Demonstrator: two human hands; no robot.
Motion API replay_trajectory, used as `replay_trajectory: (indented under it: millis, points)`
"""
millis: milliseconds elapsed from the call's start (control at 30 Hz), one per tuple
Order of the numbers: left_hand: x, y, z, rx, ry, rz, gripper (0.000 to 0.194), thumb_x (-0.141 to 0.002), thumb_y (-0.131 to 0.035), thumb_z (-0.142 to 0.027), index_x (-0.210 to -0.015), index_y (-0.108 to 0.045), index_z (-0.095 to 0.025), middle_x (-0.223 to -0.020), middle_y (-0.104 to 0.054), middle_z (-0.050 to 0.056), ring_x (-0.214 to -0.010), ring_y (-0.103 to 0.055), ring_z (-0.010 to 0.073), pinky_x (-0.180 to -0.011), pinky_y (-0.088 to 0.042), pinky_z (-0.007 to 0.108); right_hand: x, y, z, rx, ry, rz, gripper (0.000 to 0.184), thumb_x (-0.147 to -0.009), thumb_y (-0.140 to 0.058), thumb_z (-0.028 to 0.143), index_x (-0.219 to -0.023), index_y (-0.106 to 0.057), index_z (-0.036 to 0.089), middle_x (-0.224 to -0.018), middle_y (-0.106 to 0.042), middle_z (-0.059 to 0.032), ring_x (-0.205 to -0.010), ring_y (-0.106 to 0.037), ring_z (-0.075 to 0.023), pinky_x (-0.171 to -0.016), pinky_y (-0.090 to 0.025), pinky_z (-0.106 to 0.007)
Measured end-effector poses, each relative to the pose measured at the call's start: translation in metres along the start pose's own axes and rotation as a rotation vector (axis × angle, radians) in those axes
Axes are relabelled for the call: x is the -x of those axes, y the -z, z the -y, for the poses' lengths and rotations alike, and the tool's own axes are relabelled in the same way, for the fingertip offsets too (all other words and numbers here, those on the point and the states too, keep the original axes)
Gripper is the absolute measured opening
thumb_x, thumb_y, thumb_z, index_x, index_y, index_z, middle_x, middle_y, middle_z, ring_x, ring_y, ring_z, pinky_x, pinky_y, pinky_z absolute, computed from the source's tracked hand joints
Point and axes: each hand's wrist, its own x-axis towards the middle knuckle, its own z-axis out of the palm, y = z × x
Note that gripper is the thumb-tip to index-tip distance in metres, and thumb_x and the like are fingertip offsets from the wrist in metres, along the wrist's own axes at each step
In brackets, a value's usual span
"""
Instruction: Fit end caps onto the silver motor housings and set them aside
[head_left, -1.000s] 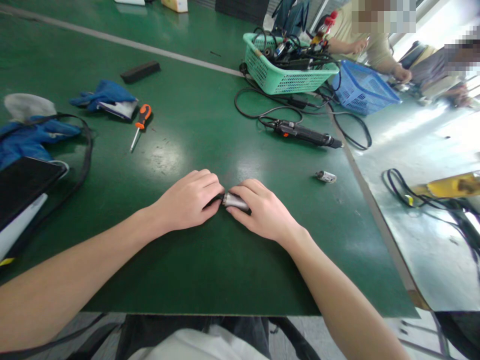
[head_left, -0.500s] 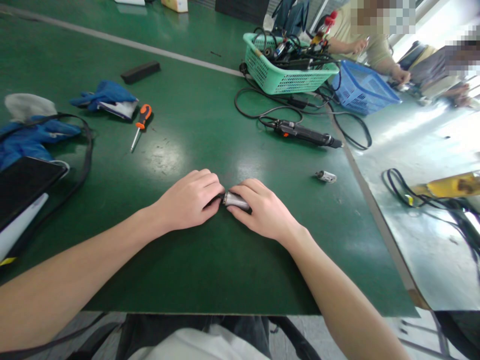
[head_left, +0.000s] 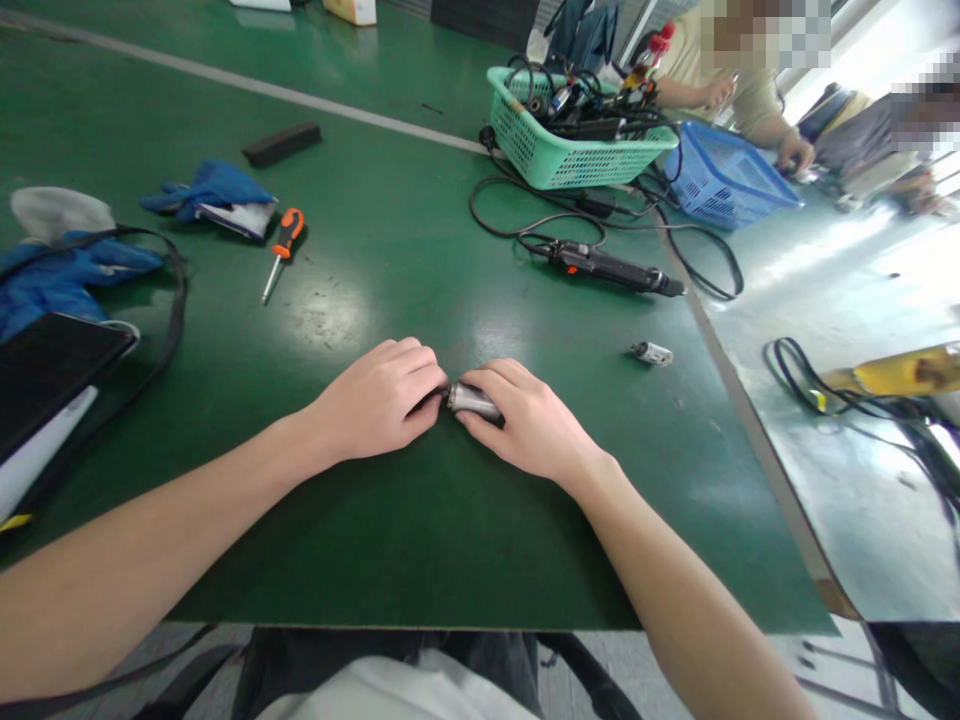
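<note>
A silver metal cylinder [head_left: 477, 401] lies low over the green table, its narrower end pointing left. My right hand [head_left: 529, 415] is closed around its right part, thumb on the near side and fingers on the far side. My left hand [head_left: 394, 400] is closed on a small dark piece [head_left: 426, 402] at the cylinder's left end. Most of that piece is hidden by the fingers, so I cannot tell what kind it is or whether it is joined to the cylinder. A smaller silver metal part [head_left: 652, 353] rests on the table, right of my right hand.
Beyond my hands lie an orange-handled screwdriver [head_left: 283, 250], a black electric screwdriver [head_left: 611, 268] with its cable and a black block [head_left: 282, 145]. A green basket [head_left: 570, 160] holds tools; a blue basket [head_left: 724, 185] stands beside it. Blue gloves [head_left: 210, 190] lie left. Other people sit far right.
The cylinder and my right hand have shifted very slightly to the right. Both hands keep their hold.
</note>
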Motion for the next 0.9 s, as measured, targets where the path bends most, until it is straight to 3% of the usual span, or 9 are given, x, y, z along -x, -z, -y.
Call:
replay_trajectory:
  millis: [233, 900]
  points:
    - [-0.0011, 0.0011, 0.0001, -0.003, 0.022, -0.009, 0.018, -0.098, -0.051, -0.020, -0.094, -0.069, -0.015, -0.090, -0.066, 0.007, -0.089, -0.059, 0.0221, -0.081, -0.048, 0.037, 0.0009, 0.0010, -0.0011, 0.012, 0.001, 0.004, 0.027, -0.101, -0.060, 0.028, -0.127, -0.062, 0.021, -0.113, -0.068, -0.0105, -0.107, -0.063, -0.0271, -0.095, -0.055, -0.043]
    - [-0.0001, -0.0008, 0.0014, -0.003, 0.042, -0.014, 0.014, -0.096, -0.053, -0.018, -0.096, -0.067, -0.015, -0.092, -0.066, 0.008, -0.090, -0.060, 0.0232, -0.082, -0.049, 0.038, -0.0001, -0.0001, -0.0019, 0.022, -0.033, -0.022, 0.025, -0.096, -0.062, 0.022, -0.122, -0.062, 0.020, -0.111, -0.069, -0.0105, -0.106, -0.064, -0.0275, -0.095, -0.055, -0.043]
